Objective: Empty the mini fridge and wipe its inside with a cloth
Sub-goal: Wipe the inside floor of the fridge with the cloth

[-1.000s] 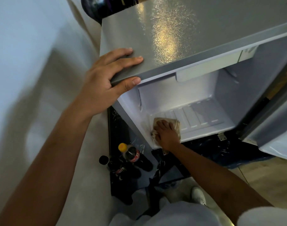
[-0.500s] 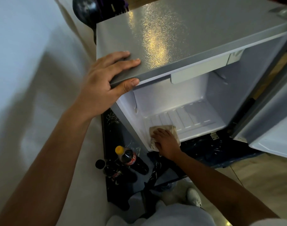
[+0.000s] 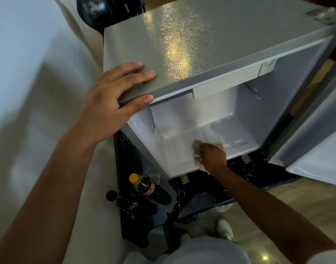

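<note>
The grey mini fridge (image 3: 201,44) stands open, and its white inside (image 3: 192,111) holds no items. My left hand (image 3: 113,100) grips the front left corner of the fridge top, fingers flat on top and thumb under the edge. My right hand (image 3: 212,155) presses a crumpled beige cloth (image 3: 196,151) onto the ribbed white floor of the fridge, near its front edge. Most of the cloth is hidden under the hand.
The fridge door (image 3: 319,149) hangs open at the right. Two dark soda bottles, one yellow-capped (image 3: 144,185) and one black-capped (image 3: 123,201), stand on a dark mat (image 3: 129,161) left of the fridge. A pale wall (image 3: 29,92) is close on the left. My shoe (image 3: 224,229) is on the wood floor.
My right hand has slid the cloth to the right across the fridge floor, from its left front corner toward the middle. My left hand has stayed on the top corner.
</note>
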### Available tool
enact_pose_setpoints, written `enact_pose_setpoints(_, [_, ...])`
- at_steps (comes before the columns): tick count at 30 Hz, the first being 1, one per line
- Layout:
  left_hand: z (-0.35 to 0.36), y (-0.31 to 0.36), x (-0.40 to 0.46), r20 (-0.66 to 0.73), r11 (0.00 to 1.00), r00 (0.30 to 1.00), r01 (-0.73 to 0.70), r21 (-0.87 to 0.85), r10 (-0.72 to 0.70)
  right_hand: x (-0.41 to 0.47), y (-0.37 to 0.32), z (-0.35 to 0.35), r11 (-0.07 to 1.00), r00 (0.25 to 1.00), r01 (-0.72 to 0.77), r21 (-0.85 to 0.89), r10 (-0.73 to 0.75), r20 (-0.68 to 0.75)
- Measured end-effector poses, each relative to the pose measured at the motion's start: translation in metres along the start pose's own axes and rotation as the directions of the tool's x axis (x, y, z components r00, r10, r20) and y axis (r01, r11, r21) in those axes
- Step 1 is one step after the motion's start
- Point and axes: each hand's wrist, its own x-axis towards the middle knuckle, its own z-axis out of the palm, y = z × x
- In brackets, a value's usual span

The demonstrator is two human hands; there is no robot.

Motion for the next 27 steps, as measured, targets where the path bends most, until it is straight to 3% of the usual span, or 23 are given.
enact_pose_setpoints(6, [0.001, 0.000, -0.002, -0.012, 1.000, 1.000, 0.005, 0.011, -0.005, 0.044, 0.052, -0.045, 0.972, 0.930, -0.187, 0.143, 0.222, -0.291])
enact_pose_setpoints(9, [0.002, 0.001, -0.001, -0.014, 1.000, 1.000, 0.008, 0.006, -0.008, 0.075, 0.081, -0.045, 0.983, 0.890, -0.183, 0.003, 0.167, -0.424])
enact_pose_setpoints(11, [0.002, 0.001, 0.000, -0.011, 1.000, 1.000, 0.008, 0.002, -0.008, 0.093, 0.088, -0.033, 0.978, 0.911, -0.200, -0.053, 0.166, -0.378])
enact_pose_setpoints(15, [0.001, 0.002, 0.000, -0.005, 1.000, 1.000, 0.020, -0.015, -0.020, 0.107, 0.082, -0.002, 0.961, 0.952, -0.276, -0.022, 0.270, -0.146])
enact_pose_setpoints(23, [-0.001, 0.004, -0.001, 0.003, 0.999, 0.999, 0.034, -0.007, -0.034, 0.112, 0.081, 0.010, 0.971, 0.968, -0.235, -0.040, 0.230, -0.105])
enact_pose_setpoints(27, [0.000, 0.004, -0.001, -0.009, 1.000, 1.000, 0.030, -0.011, -0.030, 0.095, 0.077, 0.013, 0.991, 0.990, -0.123, -0.052, 0.120, -0.070])
